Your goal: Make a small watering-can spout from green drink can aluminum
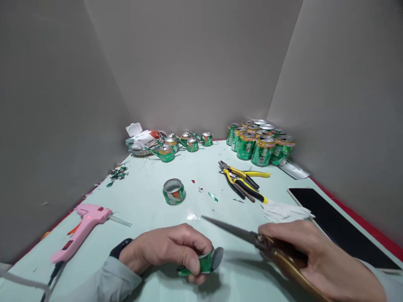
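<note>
My left hand (171, 247) is closed around a cut piece of green can metal (206, 263), pinched between thumb and fingers. A round greyish end (217, 258) shows at the right tip of that piece. My right hand (302, 247) grips a pair of scissors (270, 247) with bronze-coloured handles. Their dark blades lie together and point left, above and apart from the green piece. Beyond my left hand stands a short cut can base (174, 192), open at the top.
A pink glue gun (86, 230) lies at left, pliers (242, 180) right of centre. Several whole cans (262, 149) stand back right, several small can pieces with spouts (192, 144) at the back. A black tablet (340, 226), white tissue (283, 210) and metal scraps (118, 174) lie about.
</note>
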Demonstrator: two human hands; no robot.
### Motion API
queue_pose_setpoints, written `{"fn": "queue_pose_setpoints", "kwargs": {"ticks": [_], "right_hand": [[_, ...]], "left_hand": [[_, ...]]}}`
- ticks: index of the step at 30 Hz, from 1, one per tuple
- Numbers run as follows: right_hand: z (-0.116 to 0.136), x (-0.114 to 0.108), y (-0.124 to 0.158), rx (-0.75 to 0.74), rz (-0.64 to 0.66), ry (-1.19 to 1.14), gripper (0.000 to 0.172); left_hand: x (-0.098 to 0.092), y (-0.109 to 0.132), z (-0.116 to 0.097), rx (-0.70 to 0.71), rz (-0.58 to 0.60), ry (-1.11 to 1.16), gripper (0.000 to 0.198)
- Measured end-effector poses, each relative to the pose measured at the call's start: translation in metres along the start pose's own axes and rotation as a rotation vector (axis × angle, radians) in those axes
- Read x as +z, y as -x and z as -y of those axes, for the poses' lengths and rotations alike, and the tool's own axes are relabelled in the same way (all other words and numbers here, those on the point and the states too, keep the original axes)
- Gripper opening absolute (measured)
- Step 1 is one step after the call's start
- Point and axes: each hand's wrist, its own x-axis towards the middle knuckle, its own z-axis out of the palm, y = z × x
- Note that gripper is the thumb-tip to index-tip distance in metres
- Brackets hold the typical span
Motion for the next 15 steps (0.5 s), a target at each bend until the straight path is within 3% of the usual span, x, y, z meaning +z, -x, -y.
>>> {"fn": "queue_pose_setpoints", "kwargs": {"ticks": [4, 9, 15], "right_hand": [[-0.007, -0.002, 0.001, 0.222, -0.081, 0.061, 0.013], [-0.011, 0.014, 0.001, 0.464, -0.018, 0.133, 0.006], [-0.001, 0.020, -0.020, 0.496, 0.004, 0.139, 0.007]], "left_hand": [[0.001, -0.002, -0.004, 0.081, -0.137, -0.046, 0.039], [0.005, -0.006, -0.006, 0.204, -0.324, -0.085, 0.037], [0.008, -0.011, -0.006, 0.322, -0.508, -0.092, 0.033]]}}
